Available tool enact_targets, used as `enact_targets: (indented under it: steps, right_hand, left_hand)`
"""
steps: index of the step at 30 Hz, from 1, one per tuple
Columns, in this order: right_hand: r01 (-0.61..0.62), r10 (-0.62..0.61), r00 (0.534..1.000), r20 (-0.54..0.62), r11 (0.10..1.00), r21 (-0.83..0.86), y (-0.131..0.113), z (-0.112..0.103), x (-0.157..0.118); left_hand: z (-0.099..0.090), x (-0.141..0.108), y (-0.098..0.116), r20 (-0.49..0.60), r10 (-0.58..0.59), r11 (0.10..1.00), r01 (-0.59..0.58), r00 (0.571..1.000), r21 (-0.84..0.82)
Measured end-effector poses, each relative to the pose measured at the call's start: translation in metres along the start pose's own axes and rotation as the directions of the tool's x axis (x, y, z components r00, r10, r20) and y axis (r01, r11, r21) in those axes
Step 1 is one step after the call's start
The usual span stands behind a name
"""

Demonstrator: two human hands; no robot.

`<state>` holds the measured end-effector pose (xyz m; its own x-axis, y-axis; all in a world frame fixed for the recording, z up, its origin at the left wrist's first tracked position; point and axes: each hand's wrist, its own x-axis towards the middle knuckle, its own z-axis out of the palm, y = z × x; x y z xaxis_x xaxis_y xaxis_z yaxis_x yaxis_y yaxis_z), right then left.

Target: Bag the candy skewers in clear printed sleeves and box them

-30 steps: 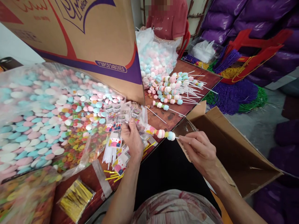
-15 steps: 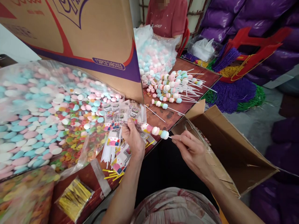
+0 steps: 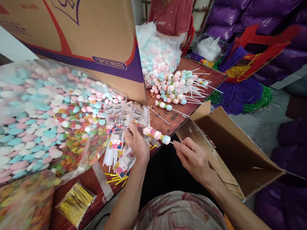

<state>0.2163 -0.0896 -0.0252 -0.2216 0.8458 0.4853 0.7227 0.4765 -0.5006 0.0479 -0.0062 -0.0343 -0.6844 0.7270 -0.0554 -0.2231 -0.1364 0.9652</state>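
My right hand pinches the white stick of a candy skewer strung with pink, white, blue and yellowish sweets. The skewer's far end sits inside a clear printed plastic bag, whose dotted part lies over the first sweets. My left hand grips this bag, thumb on top; its other fingers are mostly hidden. Below and beside that hand lie more printed bags, white sticks and yellow twist ties. Beyond the hands, one finished-looking skewer rests before a pile of similar skewers.
Loose marshmallow-like sweets and gummy rings spread over the left side. A large carton stands behind them. An open cardboard box is at the right. Across the table sits a person in a red shirt behind a bag of sweets.
My right hand has shifted slightly left and down with the skewer, which appears a little deeper in the bag. My left hand still grips the bag. The camera view has shifted slightly.
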Motion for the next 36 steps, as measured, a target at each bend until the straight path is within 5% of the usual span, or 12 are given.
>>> enact_targets:
  steps: [7, 11, 14, 20, 26, 29, 31, 36]
  right_hand:
    - [-0.172, 0.184, 0.974, -0.135, 0.980, 0.102, -0.015, 0.009, 0.002]
    - [-0.255, 0.257, 0.966, 0.020, 0.940, 0.229, -0.009, 0.006, 0.004]
    - [-0.243, 0.225, 0.968, 0.108, 0.948, 0.207, -0.004, 0.002, 0.005]
    - [-0.065, 0.065, 0.998, -0.006, 0.997, -0.029, -0.006, 0.006, 0.004]
    - [-0.104, 0.101, 0.993, -0.063, 0.993, -0.047, -0.008, 0.010, 0.003]
    - [-0.177, 0.177, 0.984, 0.005, 0.979, 0.104, -0.011, 0.008, 0.005]
    - [-0.290, 0.277, 0.957, 0.087, 0.911, 0.293, -0.013, 0.005, 0.008]
    - [-0.577, 0.497, 0.810, 0.312, 0.581, 0.574, -0.017, -0.001, 0.014]
  left_hand:
    - [0.004, -0.009, 0.003, 0.044, -0.121, 0.984, 0.125, 0.992, -0.123]
    - [0.005, -0.010, 0.002, 0.086, -0.170, 0.968, 0.182, 0.982, -0.173]
    - [0.006, -0.013, 0.004, 0.104, -0.135, 0.975, 0.151, 0.985, -0.160]
    - [0.006, -0.019, 0.009, 0.152, -0.104, 0.987, 0.121, 0.983, -0.107]
    - [0.003, -0.024, 0.011, 0.319, -0.208, 0.959, 0.256, 0.925, -0.118]
    - [0.004, -0.024, 0.011, 0.356, -0.232, 0.929, 0.315, 0.905, -0.195]
    - [0.004, -0.024, 0.009, 0.359, -0.254, 0.903, 0.354, 0.898, -0.244]
    - [0.004, -0.025, 0.004, 0.364, -0.264, 0.877, 0.380, 0.893, -0.296]
